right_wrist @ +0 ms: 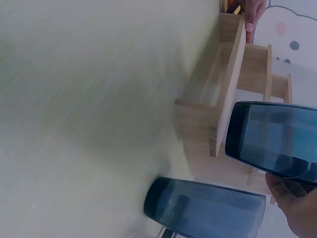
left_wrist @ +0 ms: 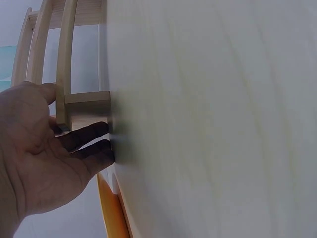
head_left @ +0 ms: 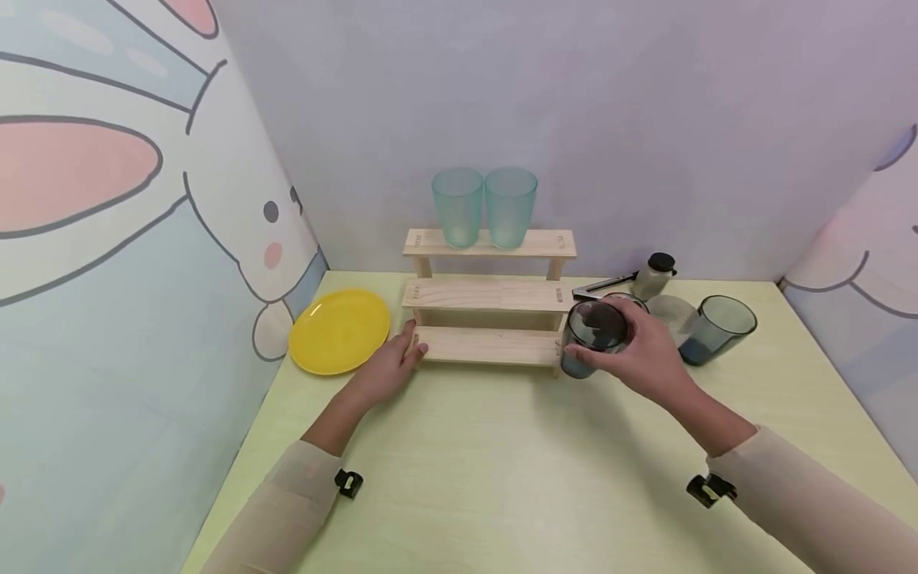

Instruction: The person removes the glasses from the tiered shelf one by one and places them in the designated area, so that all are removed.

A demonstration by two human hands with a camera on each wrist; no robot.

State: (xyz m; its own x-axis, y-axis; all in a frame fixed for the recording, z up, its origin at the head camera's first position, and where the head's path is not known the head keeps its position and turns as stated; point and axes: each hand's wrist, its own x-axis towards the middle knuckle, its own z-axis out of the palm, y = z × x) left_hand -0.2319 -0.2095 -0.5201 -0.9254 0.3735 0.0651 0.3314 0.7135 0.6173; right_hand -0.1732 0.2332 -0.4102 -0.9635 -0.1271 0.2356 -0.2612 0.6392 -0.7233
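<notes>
A person's two bare hands work at a three-tier wooden rack (head_left: pixel 488 295) standing on a pale surface (head_left: pixel 502 462) against a wall. The left hand (head_left: pixel 387 365) grasps the left end of the lowest tier, its thumb and fingers around the plank's end; this grip probably keeps the light rack from sliding.

The right hand (head_left: pixel 649 355) grasps a smoky blue tumbler (head_left: pixel 595 327) beside the rack's right end. Thumb and fingers take opposite sides of the glass, a hold that likely suits its smooth, round wall and keeps it nearly upright. The right wrist view shows its base raised off the surface, close to the end of the lowest tier; whether glass and wood touch is hard to tell.

Two frosted teal tumblers, one left (head_left: pixel 459 209) and one right (head_left: pixel 511 209), stand upright side by side on the top tier, which seems just deep enough for their bases. The middle and lowest tiers carry nothing visible.

To the right, a grey-blue glass (head_left: pixel 719 328) stands on the surface. Behind the right hand are another glass's rim, a small jar with a black lid (head_left: pixel 654 275) and a dark, slim utensil (head_left: pixel 606 284), partly hidden. A yellow plate (head_left: pixel 339 331) lies at left, near the patterned wall.
</notes>
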